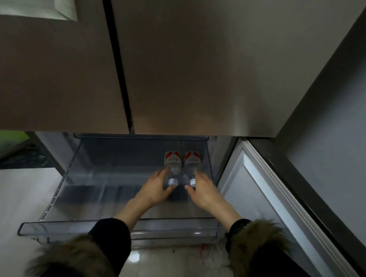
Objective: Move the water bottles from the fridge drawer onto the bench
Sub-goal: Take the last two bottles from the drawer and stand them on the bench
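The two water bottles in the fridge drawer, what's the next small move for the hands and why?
Probably close each hand around its bottle. The left hand and right hand sit open beside the two bottles, left bottle and right bottle, which lie with caps toward the person in the open drawer; neither looks gripped yet.

You've got 2 water bottles: left bottle (172, 166) and right bottle (192, 165), lying side by side in the far right part of the drawer (116, 233), caps toward you. 1 clear drawer, pulled out. 2 white caps, 2 red-and-white labels, one per bottle. 2 hands over the drawer: left hand (156, 189) at the left bottle's cap end, right hand (204, 192) at the right bottle's. 2 closed fridge doors above the drawer. 1 open lower door right of it.
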{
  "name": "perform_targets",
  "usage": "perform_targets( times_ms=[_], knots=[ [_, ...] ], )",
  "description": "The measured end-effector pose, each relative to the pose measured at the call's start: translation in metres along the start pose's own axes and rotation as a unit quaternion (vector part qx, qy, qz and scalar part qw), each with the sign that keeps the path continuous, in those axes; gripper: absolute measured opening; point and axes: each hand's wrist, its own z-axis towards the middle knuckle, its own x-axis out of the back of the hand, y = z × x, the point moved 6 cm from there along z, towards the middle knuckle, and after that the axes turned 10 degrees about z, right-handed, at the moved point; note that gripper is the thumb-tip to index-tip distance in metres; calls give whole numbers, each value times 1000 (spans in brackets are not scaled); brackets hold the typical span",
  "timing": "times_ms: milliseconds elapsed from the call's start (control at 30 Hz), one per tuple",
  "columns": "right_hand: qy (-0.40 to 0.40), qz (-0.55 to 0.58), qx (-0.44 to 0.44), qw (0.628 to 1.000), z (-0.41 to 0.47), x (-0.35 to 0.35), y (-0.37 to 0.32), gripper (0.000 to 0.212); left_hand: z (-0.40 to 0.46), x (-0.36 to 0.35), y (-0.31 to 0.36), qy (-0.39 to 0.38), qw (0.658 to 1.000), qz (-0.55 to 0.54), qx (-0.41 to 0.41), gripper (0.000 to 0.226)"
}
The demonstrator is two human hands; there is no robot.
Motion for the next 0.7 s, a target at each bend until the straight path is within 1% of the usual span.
perform_targets(
  times_ms=[67, 167, 233, 300, 333, 367, 433, 467, 500, 567, 633, 700],
  knots=[
    [-27, 10, -45, 999, 15, -7, 7, 61, 15, -9, -2, -16, 998, -40, 41, 62],
    [-61, 12, -98, 993, 31, -17, 17, 48, 33, -28, -9, -48, 987, -106, 109, 51],
    [-66, 11, -122, 990, 40, -25, 26, 43, 44, -43, -15, -52, 976, -152, 146, 46],
    [-62, 23, -143, 987, 49, -33, 33, 42, 52, -55, -20, -62, 960, -200, 185, 39],
    [-60, 28, -149, 987, 52, -36, 36, 42, 54, -61, -22, -68, 941, -253, 212, 36],
    [-54, 31, -152, 986, 56, -36, 37, 40, 54, -66, -23, -76, 911, -326, 241, 31],
    [-36, 38, -155, 987, 63, -35, 38, 37, 56, -73, -23, -94, 827, -473, 291, 10],
    [-28, 43, -157, 986, 66, -36, 39, 36, 57, -72, -24, -94, 794, -516, 306, 1],
    [-19, 49, -160, 986, 70, -36, 40, 35, 59, -72, -25, -95, 775, -538, 317, 7],
    [5, 52, -163, 985, 76, -37, 43, 34, 61, -71, -24, -101, 764, -550, 322, 9],
    [32, 44, -172, 984, 80, -34, 42, 33, 57, -72, -22, -113, 765, -543, 327, 13],
    [58, 42, -187, 980, 83, -30, 40, 31, 53, -73, -21, -125, 773, -529, 328, 16]
  ],
)
